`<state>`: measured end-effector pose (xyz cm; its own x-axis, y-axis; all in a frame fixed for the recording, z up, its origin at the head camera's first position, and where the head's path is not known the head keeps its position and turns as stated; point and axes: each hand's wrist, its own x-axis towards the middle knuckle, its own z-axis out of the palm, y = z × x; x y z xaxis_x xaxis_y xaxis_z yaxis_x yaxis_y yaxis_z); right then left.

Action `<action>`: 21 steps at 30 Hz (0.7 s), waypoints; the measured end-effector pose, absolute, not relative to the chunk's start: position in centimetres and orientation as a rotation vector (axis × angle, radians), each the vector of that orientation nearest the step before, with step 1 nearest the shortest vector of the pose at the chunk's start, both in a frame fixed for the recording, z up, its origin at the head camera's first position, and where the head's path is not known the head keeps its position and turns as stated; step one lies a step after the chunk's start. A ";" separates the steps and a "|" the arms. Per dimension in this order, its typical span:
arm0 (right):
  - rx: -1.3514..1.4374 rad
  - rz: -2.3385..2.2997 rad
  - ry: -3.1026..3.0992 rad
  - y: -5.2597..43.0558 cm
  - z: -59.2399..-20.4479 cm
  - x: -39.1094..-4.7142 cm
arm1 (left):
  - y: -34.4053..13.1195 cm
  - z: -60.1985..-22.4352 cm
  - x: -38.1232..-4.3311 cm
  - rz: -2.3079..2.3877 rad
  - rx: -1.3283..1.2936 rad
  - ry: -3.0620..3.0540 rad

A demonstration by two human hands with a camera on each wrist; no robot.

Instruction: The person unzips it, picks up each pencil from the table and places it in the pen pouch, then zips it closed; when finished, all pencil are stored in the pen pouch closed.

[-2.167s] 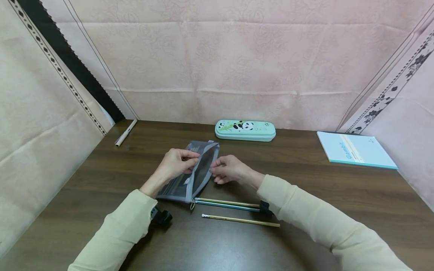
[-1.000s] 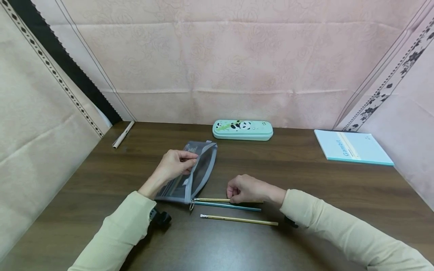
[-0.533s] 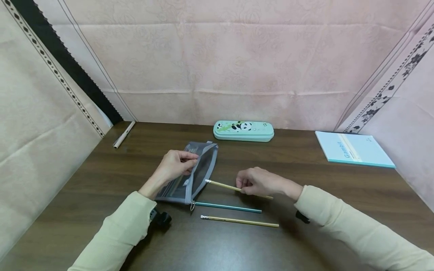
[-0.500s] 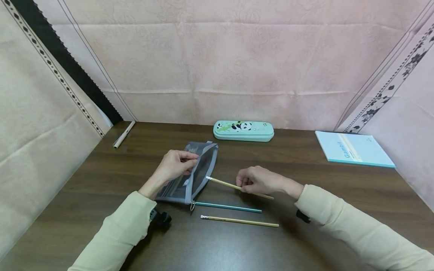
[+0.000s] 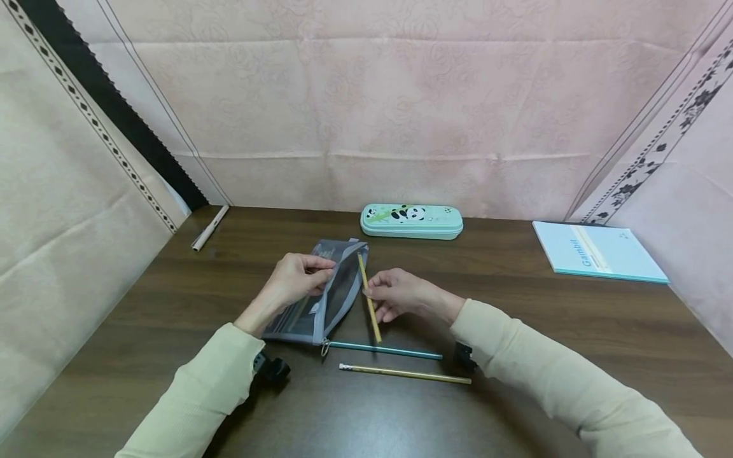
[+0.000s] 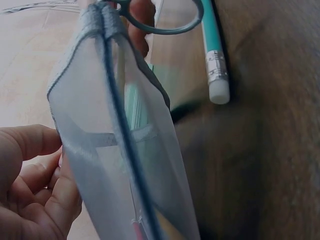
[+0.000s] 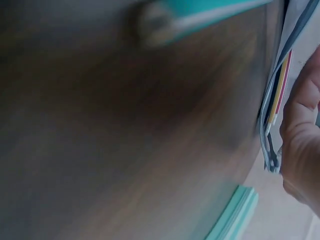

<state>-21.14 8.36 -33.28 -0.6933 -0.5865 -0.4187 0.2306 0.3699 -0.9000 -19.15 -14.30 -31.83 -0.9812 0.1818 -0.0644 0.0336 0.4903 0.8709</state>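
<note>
A grey mesh zip pouch (image 5: 292, 324) lies on the table with its mouth spread. My left hand (image 5: 289, 283) pinches the near edge of that mouth between thumb and fingers. In my right hand (image 5: 403, 296) is a gold pencil (image 5: 375, 324), held steeply slanted beside the opening, its upper end overlapping the pouch's far rim. Below the pouch lies a teal pencil (image 5: 395, 350), its eraser end by the zip ring in the left wrist view. Nearer still rests a second gold pencil (image 5: 409, 374). Several long thin things show inside the pouch (image 6: 90, 110).
A mint pencil case (image 5: 412, 232) with a panda picture stands at the back, against the cloth backdrop. A light blue notebook (image 5: 601, 254) lies at the right rear. Toward the left rear corner is a white pen (image 5: 210, 228). Cloth walls (image 5: 86, 273) flank the table.
My right hand has left the pouch rim, picked up a gold pencil from beside the teal one, brought it back to the pouch mouth and turned it steeper. The left hand keeps its grip.
</note>
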 end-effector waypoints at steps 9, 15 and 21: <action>-0.203 -1.572 1.790 5.5 -33.7 -22.1 | -14.2 -31.8 -19.3 1.513 0.192 2.568; -0.157 -1.599 1.782 4.2 -33.8 -22.3 | -14.3 -31.8 -19.3 1.506 0.193 2.568; -0.143 -1.600 1.760 3.9 -33.4 -22.0 | -14.2 -31.7 -19.3 1.501 0.197 2.567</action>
<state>-22.02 3.89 -33.45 -0.7195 -0.5387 -0.4383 0.3852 0.2156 -0.8973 -19.28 -14.23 -31.68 -0.9784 0.1939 -0.0719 0.0325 0.4871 0.8727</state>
